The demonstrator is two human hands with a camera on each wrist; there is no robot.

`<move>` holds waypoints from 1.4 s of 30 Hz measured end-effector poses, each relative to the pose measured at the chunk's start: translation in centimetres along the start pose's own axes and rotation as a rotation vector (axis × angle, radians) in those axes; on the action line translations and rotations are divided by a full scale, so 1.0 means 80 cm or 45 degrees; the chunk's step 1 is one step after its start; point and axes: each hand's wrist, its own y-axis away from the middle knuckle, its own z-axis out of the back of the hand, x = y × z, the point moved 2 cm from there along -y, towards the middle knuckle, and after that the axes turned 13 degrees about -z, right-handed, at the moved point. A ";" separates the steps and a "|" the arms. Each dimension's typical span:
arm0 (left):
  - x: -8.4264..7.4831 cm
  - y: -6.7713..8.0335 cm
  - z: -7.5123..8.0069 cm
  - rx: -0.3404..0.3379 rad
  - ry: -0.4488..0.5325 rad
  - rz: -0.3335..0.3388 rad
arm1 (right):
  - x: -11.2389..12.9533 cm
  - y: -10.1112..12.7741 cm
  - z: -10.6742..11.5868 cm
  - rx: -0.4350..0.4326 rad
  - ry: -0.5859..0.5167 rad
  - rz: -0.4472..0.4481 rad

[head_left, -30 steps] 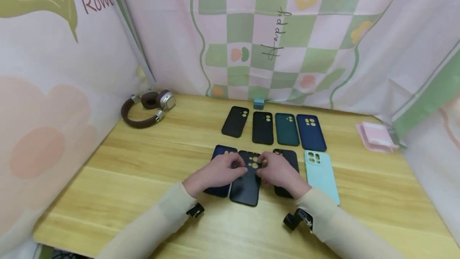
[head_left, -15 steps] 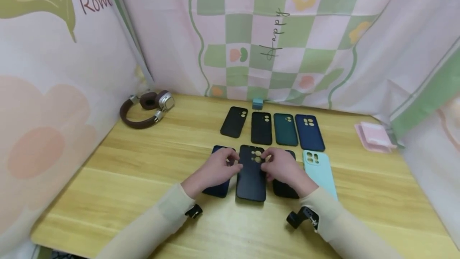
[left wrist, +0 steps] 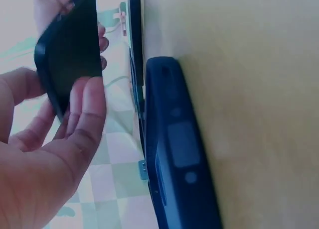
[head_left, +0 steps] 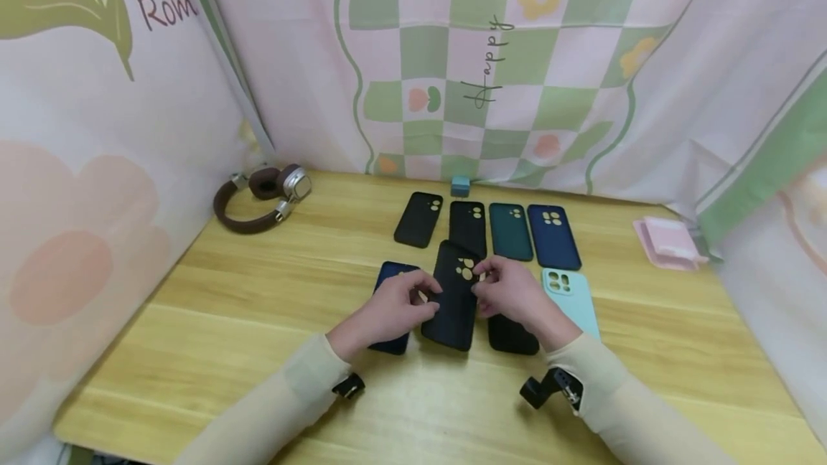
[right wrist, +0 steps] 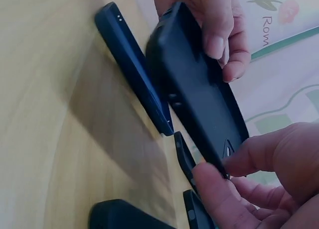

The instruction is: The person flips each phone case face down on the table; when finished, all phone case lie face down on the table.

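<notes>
A black phone case (head_left: 449,311) is raised above the table and tilted, its far end overlapping a black case behind it in the head view. My left hand (head_left: 395,307) pinches its left edge; in the left wrist view that thumb lies against the black case (left wrist: 72,55). At the opposite edge, near the camera holes, my right hand (head_left: 517,296) grips it between thumb and fingers. The right wrist view shows the hollow inner side of the black case (right wrist: 204,97). Partly under my left hand lies a navy case (head_left: 390,345); another black case (head_left: 512,336) lies partly beneath my right hand.
Behind stand in a row a black case (head_left: 418,219), a second black case (head_left: 466,221), a dark green case (head_left: 510,234) and a navy case (head_left: 555,239). A light blue case (head_left: 577,303) lies right. Headphones (head_left: 258,199), a blue block (head_left: 460,186) and pink pads (head_left: 668,241) sit farther out.
Both hands have lifted the black case off the table between its neighbours, moved it slightly away from me and tilted it.
</notes>
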 end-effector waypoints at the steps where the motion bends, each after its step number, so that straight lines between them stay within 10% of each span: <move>1: 0.002 0.000 0.000 -0.029 0.000 -0.003 | 0.001 0.000 0.000 0.004 -0.003 0.004; 15: 0.005 0.003 0.006 -0.220 0.053 0.028 | 0.020 0.005 -0.003 -0.138 -0.091 0.188; 42: -0.019 0.008 -0.012 -0.090 -0.218 -0.222 | 0.039 0.007 -0.041 0.047 -0.296 0.190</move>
